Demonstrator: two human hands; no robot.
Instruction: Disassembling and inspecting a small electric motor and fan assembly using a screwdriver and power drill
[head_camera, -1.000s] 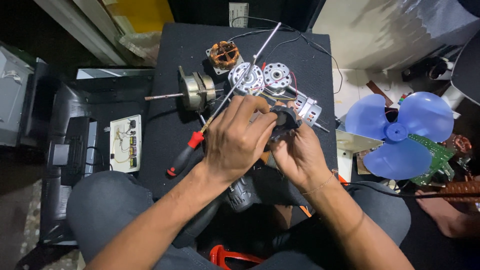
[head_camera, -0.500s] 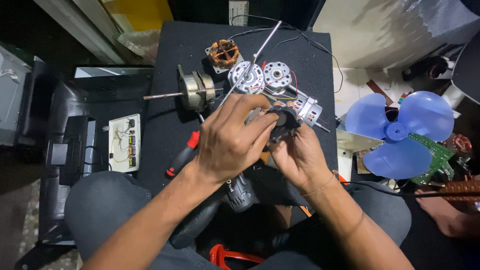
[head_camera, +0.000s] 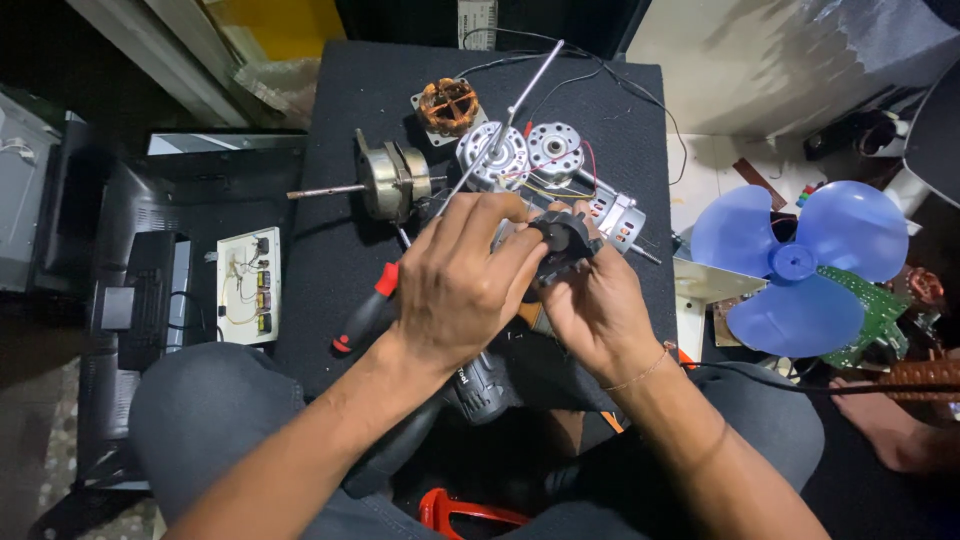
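Both hands meet over a black mat (head_camera: 340, 140) on my lap. My left hand (head_camera: 460, 285) and my right hand (head_camera: 595, 305) together grip a small black round motor part (head_camera: 565, 240), the fingers wrapped around it. Just beyond them lie two silver motor housings (head_camera: 495, 155) with a long shaft, a copper-wound stator (head_camera: 447, 105) and a brass-coloured motor with a shaft (head_camera: 390, 182). A red and black screwdriver (head_camera: 365, 315) lies under my left wrist. A dark power drill (head_camera: 480, 385) rests between my knees.
A blue three-blade fan (head_camera: 795, 265) lies on the floor at the right, beside green circuit boards (head_camera: 880, 320) and another person's foot (head_camera: 890, 425). A white circuit board (head_camera: 250, 285) sits on dark equipment at the left. A red tool handle (head_camera: 465, 515) shows near the bottom.
The hands have kept hold of the black part and shifted their fingers slightly around it. Nothing else has moved.
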